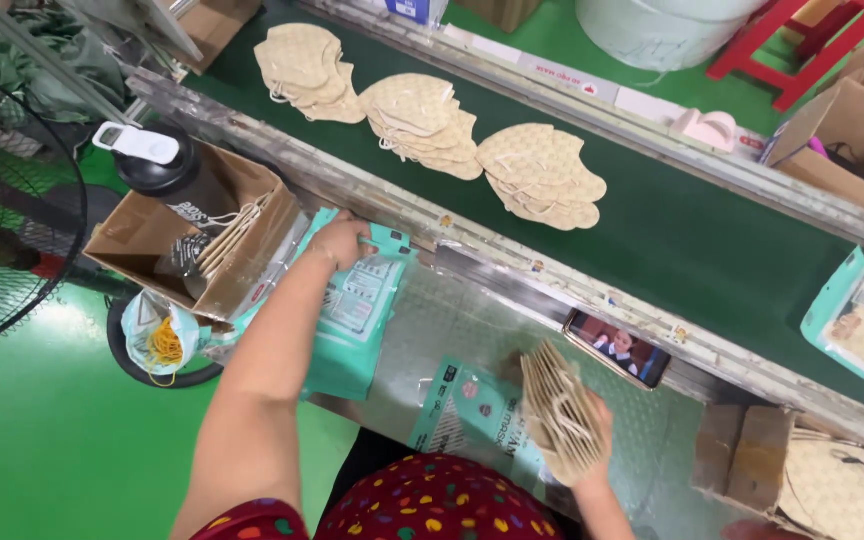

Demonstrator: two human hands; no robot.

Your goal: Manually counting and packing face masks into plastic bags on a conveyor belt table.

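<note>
Left hand [340,243]: my fingers curl down onto the top teal pouch [357,305] of a pile at the table [452,320] edge, beside the box [242,250].
Right hand [587,440]: my fingers close around a fanned mask stack [557,410], above a flat pouch [472,415].
Handling, judged: masks light, soft, prone to fan apart; grip mid-stack across the fold. Pouches thin, slick; pinch a corner.

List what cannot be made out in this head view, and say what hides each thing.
- Right hand: its fingers are hidden behind the stack of beige masks.
- Cardboard box of masks: cut off by the bottom edge.
- Phone: screen too small to read.
- Left hand: fingertips hidden on the teal packets.
</note>
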